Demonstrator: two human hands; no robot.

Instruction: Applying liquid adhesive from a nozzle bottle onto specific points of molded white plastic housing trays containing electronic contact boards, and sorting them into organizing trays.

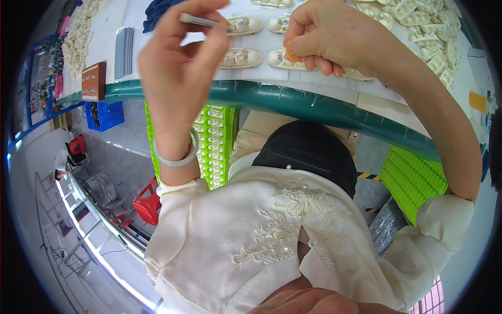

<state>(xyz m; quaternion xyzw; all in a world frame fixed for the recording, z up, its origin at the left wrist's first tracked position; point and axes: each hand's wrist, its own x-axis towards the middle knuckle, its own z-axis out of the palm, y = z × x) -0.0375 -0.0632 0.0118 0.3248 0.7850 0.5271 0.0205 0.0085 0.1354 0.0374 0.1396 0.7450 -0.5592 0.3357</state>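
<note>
Thin shiny metal tweezers [201, 21]. Small orange matt piece [291, 54]. Cream glossy moulded plastic shells [241, 58]. White smooth tabletop [272, 76], glossy green rim. Bright green ribbed plastic trays [215, 141]. Cream satin cloth blouse [272, 240], embroidered, beaded. Translucent smooth bangle [180, 159].

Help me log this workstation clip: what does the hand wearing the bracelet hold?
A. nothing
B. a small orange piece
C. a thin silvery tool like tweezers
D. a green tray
C: the left hand, with a bracelet on its wrist, pinches a thin silvery tool between its fingertips above the cream plastic parts; the small orange piece sits in the right hand.
</note>
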